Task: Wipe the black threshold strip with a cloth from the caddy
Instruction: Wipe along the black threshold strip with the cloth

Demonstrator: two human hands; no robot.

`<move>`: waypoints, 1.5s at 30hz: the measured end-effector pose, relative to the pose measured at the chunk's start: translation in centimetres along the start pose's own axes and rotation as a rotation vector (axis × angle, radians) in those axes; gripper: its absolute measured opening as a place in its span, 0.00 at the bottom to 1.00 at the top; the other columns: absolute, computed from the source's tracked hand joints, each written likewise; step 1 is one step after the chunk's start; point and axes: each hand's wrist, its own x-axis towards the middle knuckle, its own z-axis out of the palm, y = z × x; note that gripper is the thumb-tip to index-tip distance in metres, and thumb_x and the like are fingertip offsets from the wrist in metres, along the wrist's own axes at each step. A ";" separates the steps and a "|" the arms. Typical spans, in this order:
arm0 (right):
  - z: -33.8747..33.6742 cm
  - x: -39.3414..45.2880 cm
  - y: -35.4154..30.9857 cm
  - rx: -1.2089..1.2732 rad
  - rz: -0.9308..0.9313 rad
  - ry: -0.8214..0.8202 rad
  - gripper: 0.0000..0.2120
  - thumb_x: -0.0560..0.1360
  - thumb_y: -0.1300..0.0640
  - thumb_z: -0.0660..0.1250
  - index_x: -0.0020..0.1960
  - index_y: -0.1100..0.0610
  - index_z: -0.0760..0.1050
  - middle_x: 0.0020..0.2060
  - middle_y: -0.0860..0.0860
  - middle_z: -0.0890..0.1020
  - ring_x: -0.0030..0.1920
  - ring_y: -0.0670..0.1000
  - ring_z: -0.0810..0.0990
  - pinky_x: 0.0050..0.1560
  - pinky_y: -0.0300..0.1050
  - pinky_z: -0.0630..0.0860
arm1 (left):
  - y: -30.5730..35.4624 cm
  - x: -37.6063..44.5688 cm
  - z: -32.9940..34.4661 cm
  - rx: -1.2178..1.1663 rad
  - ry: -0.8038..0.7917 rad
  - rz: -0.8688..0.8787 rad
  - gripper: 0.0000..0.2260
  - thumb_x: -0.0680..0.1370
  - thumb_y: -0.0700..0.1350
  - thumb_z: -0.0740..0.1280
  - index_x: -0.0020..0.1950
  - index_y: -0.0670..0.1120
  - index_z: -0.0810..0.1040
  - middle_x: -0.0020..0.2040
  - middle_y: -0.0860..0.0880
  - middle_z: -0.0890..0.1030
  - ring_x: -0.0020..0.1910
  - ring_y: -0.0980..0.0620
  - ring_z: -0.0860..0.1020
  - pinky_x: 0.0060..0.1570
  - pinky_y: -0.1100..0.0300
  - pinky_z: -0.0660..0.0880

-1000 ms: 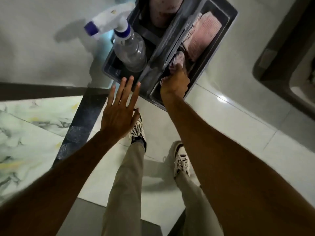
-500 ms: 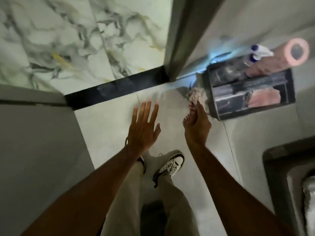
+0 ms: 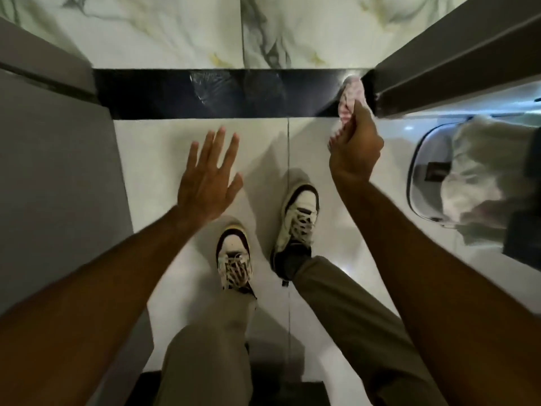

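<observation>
The black threshold strip [image 3: 181,93] runs left to right across the floor between marble tiles beyond it and white tiles on my side. My right hand [image 3: 355,148] is closed around a pink and white cloth [image 3: 351,96], whose free end hangs over the strip's right end, beside the door frame. My left hand [image 3: 209,178] hovers flat over the white tiles just short of the strip, fingers spread, holding nothing. The caddy is out of view.
A dark door frame [image 3: 439,63] slants in at the upper right and a grey wall [image 3: 55,177] closes the left. A white bin with a plastic liner [image 3: 474,171] stands at the right. My two shoes [image 3: 298,218] stand on the white tiles below my hands.
My right hand lifted the cloth out of the caddy and carried it over to the strip's right end. My view swung from the caddy to face the strip squarely. The left hand stayed open.
</observation>
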 end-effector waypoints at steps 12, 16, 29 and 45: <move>15.5 18.7 16.3 -0.758 -0.375 -0.016 0.37 0.85 0.41 0.40 0.88 0.59 0.52 0.88 0.65 0.50 0.88 0.67 0.49 0.90 0.64 0.48 | -5.1 18.2 23.6 0.121 0.154 0.422 0.33 0.87 0.62 0.55 0.90 0.52 0.52 0.90 0.41 0.50 0.89 0.36 0.48 0.86 0.33 0.45; 20.1 23.5 14.8 -0.849 -0.410 0.262 0.34 0.88 0.44 0.40 0.88 0.61 0.47 0.87 0.66 0.50 0.88 0.67 0.50 0.89 0.66 0.52 | -5.4 18.9 25.6 0.117 0.309 0.416 0.34 0.86 0.60 0.56 0.90 0.51 0.54 0.90 0.42 0.53 0.89 0.39 0.51 0.87 0.35 0.47; 15.5 18.6 19.7 -0.883 -0.544 0.136 0.28 0.87 0.60 0.61 0.86 0.63 0.60 0.86 0.65 0.59 0.87 0.65 0.53 0.89 0.66 0.54 | -5.3 18.9 25.0 0.141 0.300 0.404 0.31 0.87 0.58 0.52 0.88 0.46 0.58 0.88 0.40 0.56 0.87 0.37 0.58 0.86 0.37 0.50; 12.1 22.0 20.7 -0.856 -0.512 0.199 0.28 0.89 0.55 0.52 0.87 0.61 0.55 0.88 0.61 0.55 0.89 0.61 0.52 0.89 0.65 0.54 | -5.0 18.8 24.8 0.107 0.346 0.332 0.33 0.85 0.57 0.56 0.88 0.45 0.60 0.88 0.37 0.59 0.87 0.36 0.60 0.85 0.33 0.54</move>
